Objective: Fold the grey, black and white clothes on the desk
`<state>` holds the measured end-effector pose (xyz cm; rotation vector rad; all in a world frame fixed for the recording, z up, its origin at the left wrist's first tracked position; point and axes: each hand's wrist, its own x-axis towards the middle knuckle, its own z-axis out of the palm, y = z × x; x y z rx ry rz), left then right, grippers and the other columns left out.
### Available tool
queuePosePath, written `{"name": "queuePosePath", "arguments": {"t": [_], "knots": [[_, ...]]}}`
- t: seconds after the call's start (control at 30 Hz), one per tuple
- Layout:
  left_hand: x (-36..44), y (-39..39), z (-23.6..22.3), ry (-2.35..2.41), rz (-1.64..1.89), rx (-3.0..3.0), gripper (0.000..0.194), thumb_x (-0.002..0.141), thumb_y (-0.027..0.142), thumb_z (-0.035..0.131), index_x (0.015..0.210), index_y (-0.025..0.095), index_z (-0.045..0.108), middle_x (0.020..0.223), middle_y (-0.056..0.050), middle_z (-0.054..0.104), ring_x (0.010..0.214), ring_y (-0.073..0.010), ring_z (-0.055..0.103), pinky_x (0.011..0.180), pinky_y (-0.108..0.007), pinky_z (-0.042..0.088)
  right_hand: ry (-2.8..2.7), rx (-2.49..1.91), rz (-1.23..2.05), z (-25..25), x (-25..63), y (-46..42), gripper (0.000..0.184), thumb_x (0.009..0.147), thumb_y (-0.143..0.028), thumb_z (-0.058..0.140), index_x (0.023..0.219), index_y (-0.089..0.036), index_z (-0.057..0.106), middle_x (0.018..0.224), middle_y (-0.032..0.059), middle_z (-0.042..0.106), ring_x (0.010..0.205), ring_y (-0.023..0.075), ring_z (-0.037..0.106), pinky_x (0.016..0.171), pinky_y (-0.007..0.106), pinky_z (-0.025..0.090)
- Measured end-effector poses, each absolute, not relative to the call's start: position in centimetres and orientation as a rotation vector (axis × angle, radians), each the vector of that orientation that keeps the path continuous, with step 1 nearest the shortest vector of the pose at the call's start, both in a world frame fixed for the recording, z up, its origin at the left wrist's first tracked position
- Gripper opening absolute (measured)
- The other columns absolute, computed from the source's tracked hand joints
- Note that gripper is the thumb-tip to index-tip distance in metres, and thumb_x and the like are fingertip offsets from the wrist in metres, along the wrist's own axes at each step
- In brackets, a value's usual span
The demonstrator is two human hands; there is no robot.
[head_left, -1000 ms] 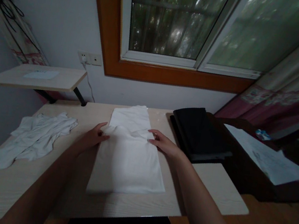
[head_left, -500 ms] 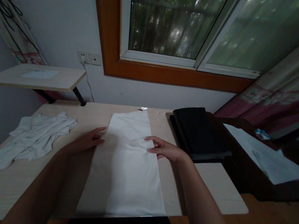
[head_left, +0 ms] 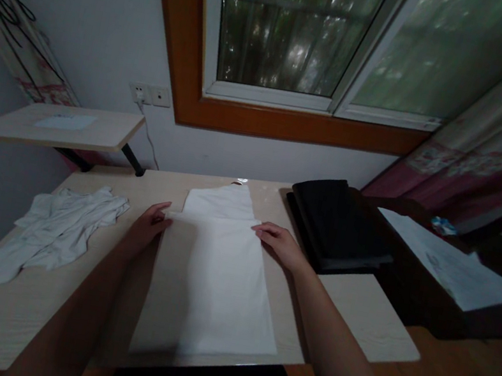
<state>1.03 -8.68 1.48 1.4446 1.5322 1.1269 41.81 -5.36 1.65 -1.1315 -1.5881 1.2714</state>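
A smooth white garment [head_left: 214, 285] lies lengthwise on the pale wooden table in front of me, with a straight edge across its upper part and a narrower section extending beyond it. At the left end of that edge, my left hand [head_left: 150, 222] is closed, thumb and fingers pinching the fabric corner. My right hand [head_left: 278, 241] pinches the opposite corner between thumb and fingertips. The fabric between both hands is stretched fairly straight. What kind of garment it is cannot be made out.
A crumpled white garment [head_left: 64, 226] rests on the table [head_left: 109, 331] at the left, near a small raised shelf [head_left: 110, 132]. Black folded items [head_left: 336, 229] are stacked at the right. Beyond them a white sheet [head_left: 451, 265] lies on a dark surface.
Both hands have moved slightly and now grip the two corners of the garment. Its wrinkled upper area has become a straight crosswise edge, and the lower end has shifted slightly away from me.
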Motion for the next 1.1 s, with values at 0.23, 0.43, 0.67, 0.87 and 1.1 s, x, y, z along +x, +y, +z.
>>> {"name": "queuePosePath", "arguments": {"t": [0.23,0.43,0.67,0.87,1.1], "knots": [[1.0,-8.3,1.0,1.693,0.984,1.556,0.064,0.082,0.049,0.068,0.138,0.021,0.058,0.087,-0.001,0.066,0.08,-0.0212,0.063,0.077,-0.033,0.046,-1.707,-1.177,1.208,1.2,41.7,-5.1,0.038,0.081,-0.053,0.074,0.103,-0.022,0.08,0.101,0.0053,0.073,0.094,0.0229,0.063,0.09,0.036,0.047],[1.5,-9.2,1.8,1.614,0.899,1.561,0.078,0.082,0.052,0.07,0.149,0.021,0.048,0.093,-0.004,0.072,0.085,-0.0251,0.068,0.078,-0.035,0.051,-1.807,-1.197,1.11,0.8,41.6,-5.3,0.04,0.084,-0.053,0.07,0.108,-0.022,0.079,0.09,0.0034,0.071,0.075,0.0183,0.057,0.071,0.03,0.047],[1.1,-9.1,0.7,1.522,0.846,1.522,0.1,0.072,0.049,0.081,0.157,0.022,0.036,0.114,-0.011,0.074,0.101,-0.0299,0.072,0.087,-0.042,0.056,-1.886,-1.179,1.144,0.9,41.7,-4.9,0.037,0.085,-0.052,0.068,0.102,-0.021,0.078,0.093,0.0044,0.074,0.081,0.0199,0.061,0.077,0.032,0.049],[-0.1,-9.6,1.5,1.366,0.67,1.644,0.092,0.072,0.043,0.081,0.153,0.024,0.042,0.13,-0.009,0.069,0.112,-0.0306,0.069,0.096,-0.044,0.055,-1.894,-1.15,1.523,1.3,42.1,-4.6,0.039,0.077,-0.055,0.079,0.088,-0.017,0.077,0.081,0.003,0.07,0.072,0.0159,0.059,0.067,0.028,0.048],[-0.6,-10.1,2.0,1.329,0.758,1.557,0.067,0.079,0.045,0.076,0.139,0.023,0.059,0.125,-0.009,0.071,0.113,-0.0323,0.068,0.096,-0.045,0.054,-1.725,-1.088,1.708,1.9,42.5,-5.3,0.041,0.069,-0.054,0.087,0.083,-0.017,0.077,0.078,0.0025,0.069,0.068,0.0139,0.058,0.064,0.027,0.048]]}}
